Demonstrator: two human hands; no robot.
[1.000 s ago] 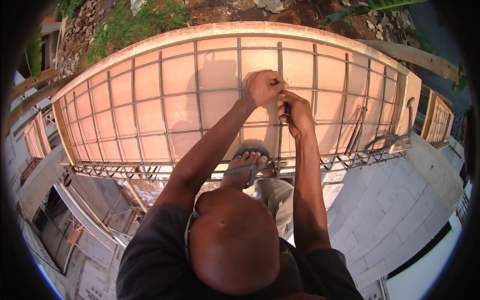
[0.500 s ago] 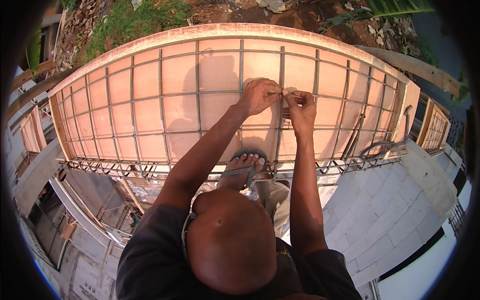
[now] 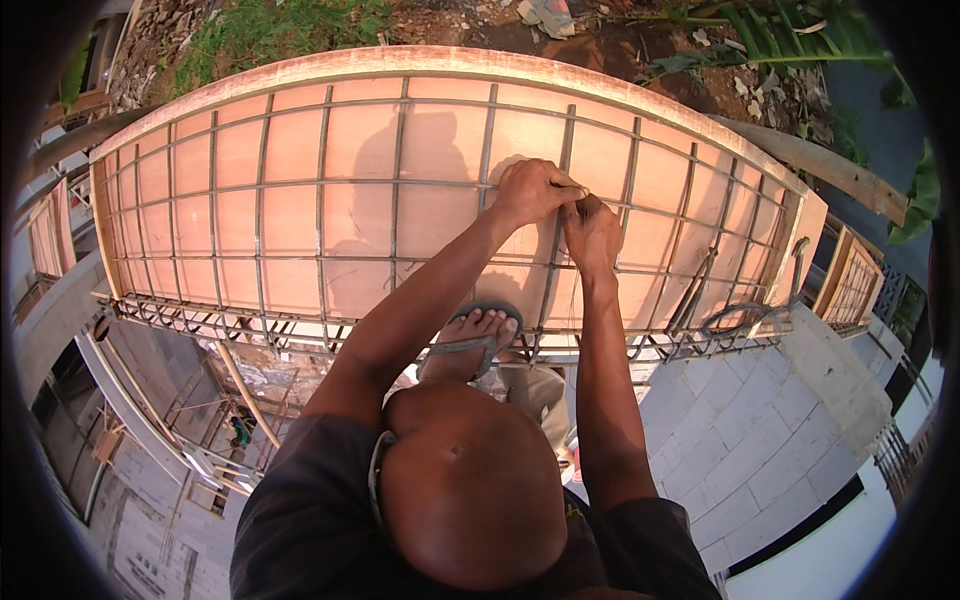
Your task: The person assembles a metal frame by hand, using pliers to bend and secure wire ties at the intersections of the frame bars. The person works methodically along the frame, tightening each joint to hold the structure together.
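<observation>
A mesh of crossed steel reinforcing bars (image 3: 398,181) lies over a pinkish plywood panel (image 3: 290,222). At one bar crossing right of the middle, my left hand (image 3: 530,193) pinches a thin tie wire, its fingertips pointing right. My right hand (image 3: 594,236) is closed just beside it, fingers curled at the same crossing, the two hands touching or nearly so. Fine strands seem to hang below the right hand. Its fingertips and the exact hold are partly hidden. My sandalled foot (image 3: 478,335) rests at the panel's near edge, below the hands.
A timber edge (image 3: 460,60) borders the far side. Long-handled cutters or pincers (image 3: 692,290) and a dark coil (image 3: 738,318) lie on the mesh at right. Bundled bars (image 3: 230,320) run along the near edge, above a drop to grey block walls (image 3: 730,430).
My right hand has rolled over, its fingers curling in toward the crossing and the left hand. The left hand stays near the same crossing. The whole view has shifted slightly.
</observation>
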